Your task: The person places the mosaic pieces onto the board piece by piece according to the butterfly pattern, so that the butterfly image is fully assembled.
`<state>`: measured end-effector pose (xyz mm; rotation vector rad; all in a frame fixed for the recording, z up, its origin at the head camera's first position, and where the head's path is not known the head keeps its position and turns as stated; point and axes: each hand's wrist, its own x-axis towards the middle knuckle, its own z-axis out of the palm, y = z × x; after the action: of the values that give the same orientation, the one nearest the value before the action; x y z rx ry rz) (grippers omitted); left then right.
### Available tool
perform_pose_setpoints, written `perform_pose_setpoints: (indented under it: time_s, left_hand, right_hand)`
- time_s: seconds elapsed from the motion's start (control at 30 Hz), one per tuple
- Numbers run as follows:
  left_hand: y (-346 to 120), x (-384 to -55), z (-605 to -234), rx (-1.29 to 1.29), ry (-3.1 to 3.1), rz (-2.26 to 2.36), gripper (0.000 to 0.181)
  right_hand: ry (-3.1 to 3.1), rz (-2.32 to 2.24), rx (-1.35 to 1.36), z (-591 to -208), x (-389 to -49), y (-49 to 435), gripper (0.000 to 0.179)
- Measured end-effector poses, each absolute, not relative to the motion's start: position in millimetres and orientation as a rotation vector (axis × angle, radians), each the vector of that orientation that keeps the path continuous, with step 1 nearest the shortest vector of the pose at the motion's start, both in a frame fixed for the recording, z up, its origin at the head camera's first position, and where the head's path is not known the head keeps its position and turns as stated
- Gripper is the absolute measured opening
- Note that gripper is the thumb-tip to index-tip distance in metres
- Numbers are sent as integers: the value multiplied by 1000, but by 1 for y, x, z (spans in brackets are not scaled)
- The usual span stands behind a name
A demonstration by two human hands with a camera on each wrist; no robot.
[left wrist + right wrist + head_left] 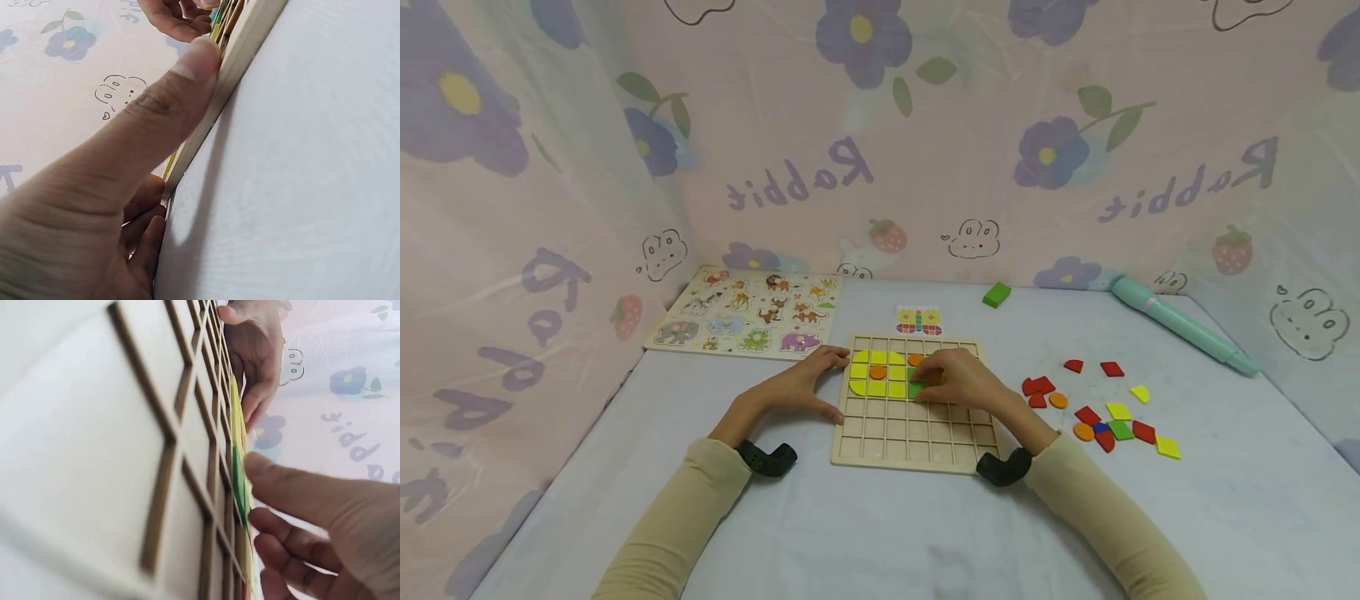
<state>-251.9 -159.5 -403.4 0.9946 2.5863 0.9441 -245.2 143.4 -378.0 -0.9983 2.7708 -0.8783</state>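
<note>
A wooden grid board (887,446) lies on the table, its upper left cells filled with yellow tiles (897,388) around an orange disc (877,372). My left hand (793,387) rests along the board's left edge, thumb and fingers spread apart. In the left wrist view its thumb (199,62) touches the rim. Over the upper middle of the grid, my right hand (962,379) pinches a green tile (239,481) between thumb and fingers, low at the board's surface. That hand covers the cells beneath it. Just behind the board lies a butterfly pattern card (919,321).
Loose red, yellow, orange, green and blue tiles (1118,412) are scattered right of the board. An animal puzzle board (752,312) lies at back left. A green block (997,295) and a teal tube-shaped object (1183,325) lie toward the back. Printed curtains (955,167) enclose the table.
</note>
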Motion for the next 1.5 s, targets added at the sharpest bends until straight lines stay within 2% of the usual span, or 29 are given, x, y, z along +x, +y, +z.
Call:
perform_pose_setpoints:
  time_s: [0.33, 0.87, 1.07, 1.37, 1.5]
  left_hand:
    - [-158, -254, -403, 996, 2596, 930, 89]
    - [-161, -251, -404, 995, 2603, 948, 89]
    - [-159, -250, -404, 983, 2592, 956, 90]
    - [-158, -250, -405, 975, 2594, 948, 89]
    - [-158, -251, -405, 961, 2598, 941, 90]
  right_hand:
    - [2860, -931, -972, -364, -236, 204, 22]
    - [3042, -795, -640, -362, -203, 318, 21]
    - [3090, -795, -665, -363, -191, 346, 20]
    - [3097, -795, -485, -366, -179, 374, 26]
    - [3094, -808, -491, -366, -176, 385, 29]
